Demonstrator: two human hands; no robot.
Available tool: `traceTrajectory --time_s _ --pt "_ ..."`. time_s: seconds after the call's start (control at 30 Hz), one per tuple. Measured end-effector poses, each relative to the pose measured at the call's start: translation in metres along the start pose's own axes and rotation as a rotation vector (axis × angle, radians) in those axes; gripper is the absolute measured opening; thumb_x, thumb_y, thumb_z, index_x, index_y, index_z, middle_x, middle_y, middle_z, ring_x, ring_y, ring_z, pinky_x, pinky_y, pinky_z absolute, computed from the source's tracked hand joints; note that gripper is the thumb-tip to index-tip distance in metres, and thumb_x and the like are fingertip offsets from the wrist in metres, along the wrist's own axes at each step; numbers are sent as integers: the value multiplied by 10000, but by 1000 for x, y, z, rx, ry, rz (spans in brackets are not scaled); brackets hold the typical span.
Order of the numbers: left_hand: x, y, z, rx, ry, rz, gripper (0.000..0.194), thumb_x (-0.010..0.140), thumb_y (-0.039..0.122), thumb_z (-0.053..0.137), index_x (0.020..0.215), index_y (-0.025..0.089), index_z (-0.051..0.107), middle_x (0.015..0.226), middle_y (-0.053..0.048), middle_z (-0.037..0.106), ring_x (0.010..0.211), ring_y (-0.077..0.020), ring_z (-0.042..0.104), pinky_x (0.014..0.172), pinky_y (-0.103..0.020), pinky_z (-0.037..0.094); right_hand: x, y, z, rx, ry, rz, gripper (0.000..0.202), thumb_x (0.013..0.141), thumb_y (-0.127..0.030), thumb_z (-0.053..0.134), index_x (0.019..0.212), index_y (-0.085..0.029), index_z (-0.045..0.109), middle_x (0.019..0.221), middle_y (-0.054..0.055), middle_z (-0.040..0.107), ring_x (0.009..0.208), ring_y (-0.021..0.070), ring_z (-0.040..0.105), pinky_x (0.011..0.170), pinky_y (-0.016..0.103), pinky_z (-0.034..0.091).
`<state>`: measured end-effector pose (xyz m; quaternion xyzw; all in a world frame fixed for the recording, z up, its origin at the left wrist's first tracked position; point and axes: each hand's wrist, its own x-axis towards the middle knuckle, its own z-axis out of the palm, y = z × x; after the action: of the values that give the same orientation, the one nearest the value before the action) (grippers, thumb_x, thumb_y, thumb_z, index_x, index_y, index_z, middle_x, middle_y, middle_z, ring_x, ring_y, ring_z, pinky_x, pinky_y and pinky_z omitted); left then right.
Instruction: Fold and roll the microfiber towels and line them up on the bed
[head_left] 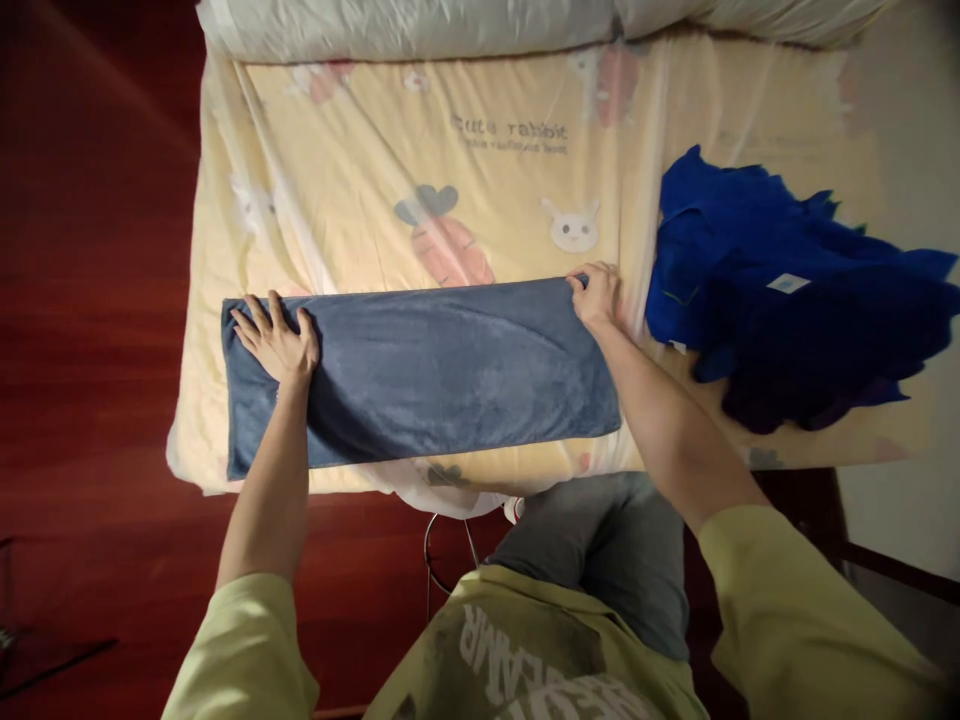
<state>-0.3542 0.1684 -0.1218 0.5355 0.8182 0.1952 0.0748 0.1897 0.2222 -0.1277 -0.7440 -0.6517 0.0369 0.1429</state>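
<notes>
A grey-blue towel (450,370) lies spread as a long rectangle near the front edge of the bed, running left to right. My left hand (281,342) rests flat on its upper left part with the fingers spread. At the towel's far right corner, my right hand (596,292) pinches the edge between thumb and fingers. Soft wrinkles cross the cloth between the two hands, and its lower edge sags slightly near the middle.
The bed has a yellow sheet (337,200) printed with rabbits and carrots. To the right lies a heap of dark blue cloths (802,290) with a white label. A rolled pale quilt (412,28) borders the back. Below the front edge stands a metal-framed stool (429,555).
</notes>
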Motion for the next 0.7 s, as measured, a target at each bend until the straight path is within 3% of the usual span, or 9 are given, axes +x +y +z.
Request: traceTrajectory --time_s 0.07,0.13,0.23,0.37,0.53,0.7 --pt "1 -2 2 -14 3 10 710 1047 515 457 1645 150 347 1761 -88 164 1632 -357 -7 1320 -581 -10 -16 -18 1 -53 70 54 469 1109 -280 314 1178 -77 731 1299 229 646 1337 306 511 1142 543 384" --pt "2 -4 4 -55 2 20 719 1059 497 458 1636 87 336 1759 -115 148 1624 -357 -21 1311 -577 -43 -36 -34 2 -94 112 26 472 1109 -284 296 1401 -119 628 1528 220 507 1490 330 374 1208 616 280" --pt "3 -8 5 -95 -10 32 730 1059 491 470 1630 61 323 1761 -132 122 1619 -346 -50 1304 -579 -80 -63 -39 3 -70 -8 -126 553 1094 -369 324 1609 -186 408 1700 157 320 1587 322 249 1272 639 200" --pt "3 -5 1 -64 -13 19 729 1052 508 451 1636 88 332 1761 -136 129 1622 -360 -29 1304 -589 -55 -88 -15 -6 -31 -135 -72 619 1087 -413 277 1642 -146 349 1722 154 290 1611 303 232 1290 619 216" --pt "1 9 -8 76 -8 6 730 1030 541 395 1644 148 359 1739 -168 211 1623 -393 81 1301 -598 75 -155 -4 -33 6 -95 -21 632 1085 -406 319 1638 -102 352 1747 151 205 1640 315 134 1308 638 147" --pt "2 20 -18 185 -7 12 766 1019 564 279 1647 130 348 1716 -213 249 1611 -416 148 1273 -652 156 -220 -7 -37 116 -23 69 651 1086 -422 329 1654 -104 319 1734 123 254 1632 284 187 1337 584 138"
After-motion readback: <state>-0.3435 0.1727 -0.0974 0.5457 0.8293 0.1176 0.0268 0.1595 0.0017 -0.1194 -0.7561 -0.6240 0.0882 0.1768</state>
